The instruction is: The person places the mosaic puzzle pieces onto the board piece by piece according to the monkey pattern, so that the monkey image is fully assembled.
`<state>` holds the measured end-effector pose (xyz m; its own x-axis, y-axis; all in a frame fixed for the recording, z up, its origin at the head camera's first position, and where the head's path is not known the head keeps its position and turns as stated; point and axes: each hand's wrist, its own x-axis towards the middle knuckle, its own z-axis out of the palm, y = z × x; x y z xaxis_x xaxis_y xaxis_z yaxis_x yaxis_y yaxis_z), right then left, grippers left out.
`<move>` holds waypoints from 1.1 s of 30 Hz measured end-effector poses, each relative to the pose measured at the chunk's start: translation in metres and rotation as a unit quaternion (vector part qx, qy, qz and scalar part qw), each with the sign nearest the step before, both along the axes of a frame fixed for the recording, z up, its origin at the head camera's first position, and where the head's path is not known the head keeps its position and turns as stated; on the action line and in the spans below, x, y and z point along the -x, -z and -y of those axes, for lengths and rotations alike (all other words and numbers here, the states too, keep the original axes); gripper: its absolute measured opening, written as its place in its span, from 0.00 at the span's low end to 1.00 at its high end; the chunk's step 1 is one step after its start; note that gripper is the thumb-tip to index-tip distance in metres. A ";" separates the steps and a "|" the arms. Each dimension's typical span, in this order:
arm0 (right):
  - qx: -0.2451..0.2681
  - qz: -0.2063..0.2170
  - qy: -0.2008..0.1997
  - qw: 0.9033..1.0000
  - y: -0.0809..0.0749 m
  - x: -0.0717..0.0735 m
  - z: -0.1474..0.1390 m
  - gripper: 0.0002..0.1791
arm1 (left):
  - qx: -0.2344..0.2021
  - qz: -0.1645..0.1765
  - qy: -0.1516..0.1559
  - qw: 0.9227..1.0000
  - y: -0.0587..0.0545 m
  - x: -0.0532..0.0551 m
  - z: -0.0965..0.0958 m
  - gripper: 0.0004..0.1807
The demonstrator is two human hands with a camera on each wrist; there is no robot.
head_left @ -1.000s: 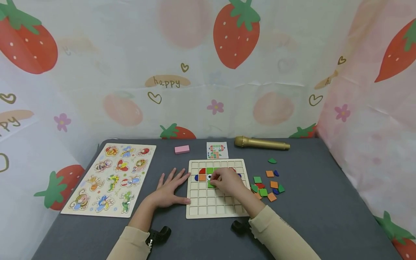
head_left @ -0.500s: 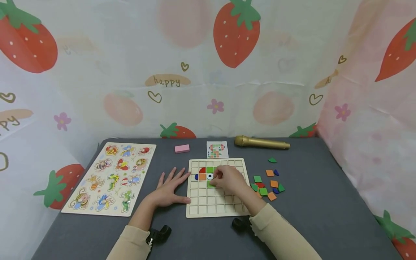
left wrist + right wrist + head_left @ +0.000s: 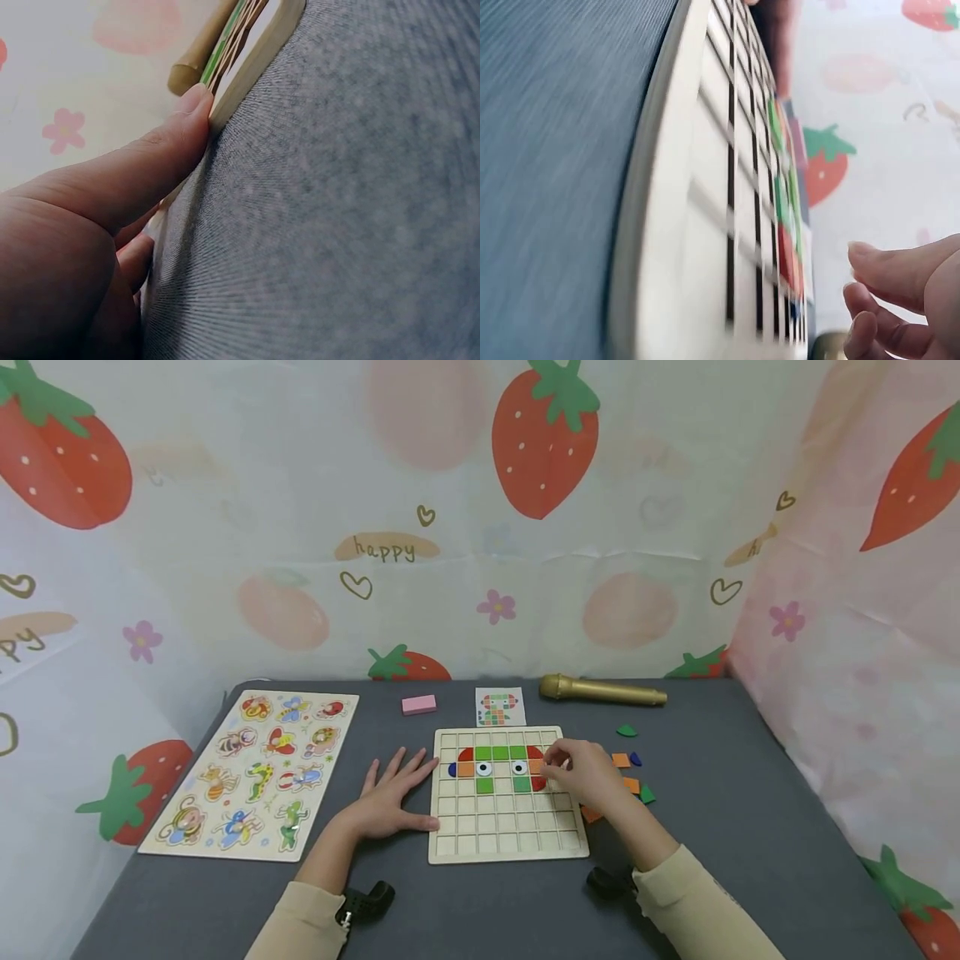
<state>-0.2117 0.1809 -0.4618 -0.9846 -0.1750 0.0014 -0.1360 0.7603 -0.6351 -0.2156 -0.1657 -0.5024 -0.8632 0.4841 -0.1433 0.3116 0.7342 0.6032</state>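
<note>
A pale wooden grid board [image 3: 507,836] lies mid-table with red, green, orange and blue pieces in its upper cells. Two eye tiles, the left one [image 3: 484,768] and the right one [image 3: 519,767], sit among them. My left hand [image 3: 388,802] lies flat with fingers spread, its thumb touching the board's left edge; the left wrist view shows the thumb [image 3: 161,150] at that rim. My right hand [image 3: 588,775] is over the board's right side, near a red piece [image 3: 537,783]. In the right wrist view a gap shows between thumb [image 3: 889,270] and bent fingers, with nothing in it.
Loose pieces, such as a green one [image 3: 626,731] and an orange square [image 3: 621,760], lie right of the board, partly behind the right hand. A pattern card [image 3: 489,717], a pink block [image 3: 418,704] and a gold microphone-like rod [image 3: 603,691] sit behind. An insect puzzle board [image 3: 251,777] lies left.
My right hand has moved right from the middle of the board to its right side, uncovering the right eye tile and pieces around it. The left hand stays in place.
</note>
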 end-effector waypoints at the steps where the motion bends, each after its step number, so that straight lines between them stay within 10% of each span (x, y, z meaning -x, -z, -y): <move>1: -0.001 -0.002 0.005 1.000 0.001 -0.002 -0.006 0.06 | 0.001 -0.001 -0.001 1.000 0.000 0.000 0.000 0.56; 33: -0.111 0.067 0.060 0.990 0.010 -0.013 -0.066 0.10 | 0.002 -0.003 0.000 1.000 0.003 0.001 0.001 0.56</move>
<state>-0.1987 0.2474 -0.4716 -0.9871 -0.0384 -0.1556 0.0374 0.8891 -0.4562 -0.2170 -0.1671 -0.5050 -0.8643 0.4829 -0.1406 0.3141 0.7366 0.5990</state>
